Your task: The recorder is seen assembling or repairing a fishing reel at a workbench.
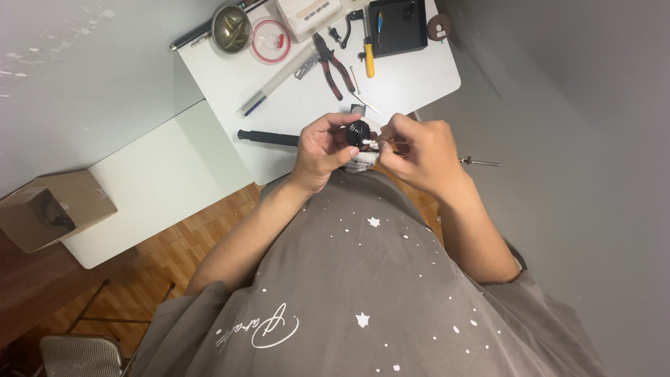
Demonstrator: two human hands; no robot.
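Cleaning step: left hand pinches small round black ribbed part; right hand pinches white-tipped swab against it; next, gentle turning.

A brown cardboard box sits far left — a white rectangular package lies at the table's top edge.

- My single head-worn view looks steeply down from above the wearer's chest.
- It faces the white table at the far side; both hands sit close, mid-frame.
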